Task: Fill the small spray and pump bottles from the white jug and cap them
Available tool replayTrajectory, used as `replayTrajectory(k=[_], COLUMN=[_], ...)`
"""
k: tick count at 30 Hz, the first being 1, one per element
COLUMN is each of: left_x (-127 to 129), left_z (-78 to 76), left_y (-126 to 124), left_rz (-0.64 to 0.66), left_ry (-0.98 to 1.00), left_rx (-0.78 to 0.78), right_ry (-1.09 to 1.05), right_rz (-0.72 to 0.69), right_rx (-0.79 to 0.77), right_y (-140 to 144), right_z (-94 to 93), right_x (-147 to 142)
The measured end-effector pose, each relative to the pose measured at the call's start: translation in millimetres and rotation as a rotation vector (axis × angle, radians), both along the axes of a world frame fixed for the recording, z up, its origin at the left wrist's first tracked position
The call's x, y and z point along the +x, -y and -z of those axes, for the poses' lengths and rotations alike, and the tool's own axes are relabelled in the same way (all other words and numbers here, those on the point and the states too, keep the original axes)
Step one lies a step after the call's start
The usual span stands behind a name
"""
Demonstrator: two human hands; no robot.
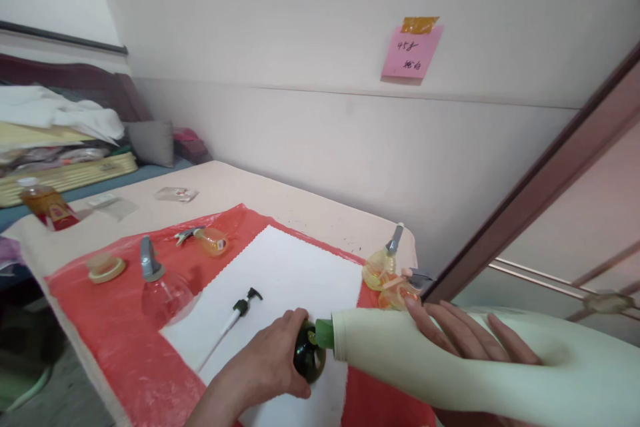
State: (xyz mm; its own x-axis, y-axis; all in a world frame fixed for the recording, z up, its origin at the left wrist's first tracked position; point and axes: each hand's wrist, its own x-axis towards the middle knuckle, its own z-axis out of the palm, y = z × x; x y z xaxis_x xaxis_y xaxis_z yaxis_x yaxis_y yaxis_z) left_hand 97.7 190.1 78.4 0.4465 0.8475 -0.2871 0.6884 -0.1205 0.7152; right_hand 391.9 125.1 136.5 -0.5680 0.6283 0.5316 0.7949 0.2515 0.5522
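Nearest, the right hand (465, 337) wraps its fingers around a big pale green bottle (450, 363) lying tipped, its green neck (324, 333) meeting a small dark bottle (307, 353) that the left hand (265, 367) grips upright on the white sheet (285, 273). Keeping neck and mouth aligned and tilting slowly would likely avoid spills. The contents of both are hidden. A loose pump head (240, 310) lies beside. Farther on the table (300, 207): a clear empty-looking spray bottle (163, 290) and small yellow-tinted spray bottles (383, 267).
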Motion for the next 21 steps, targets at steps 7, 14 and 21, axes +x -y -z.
replayTrajectory(k=[7, 14, 21], left_x=[-0.6, -0.1, -0.4], left_z=[0.5, -1.5, 0.6], left_y=[-0.7, -0.3, -1.4], left_rz=[0.000, -0.001, 0.009], left_ry=[0.007, -0.003, -0.009], left_rx=[-0.008, 0.000, 0.011], right_ry=[0.019, 0.017, 0.012], right_rz=[-0.016, -0.014, -0.023], right_rx=[0.023, 0.003, -0.011], right_y=[0.5, 0.2, -2.6], right_z=[-0.4, 0.6, 0.9], right_x=[0.4, 3.9, 1.8])
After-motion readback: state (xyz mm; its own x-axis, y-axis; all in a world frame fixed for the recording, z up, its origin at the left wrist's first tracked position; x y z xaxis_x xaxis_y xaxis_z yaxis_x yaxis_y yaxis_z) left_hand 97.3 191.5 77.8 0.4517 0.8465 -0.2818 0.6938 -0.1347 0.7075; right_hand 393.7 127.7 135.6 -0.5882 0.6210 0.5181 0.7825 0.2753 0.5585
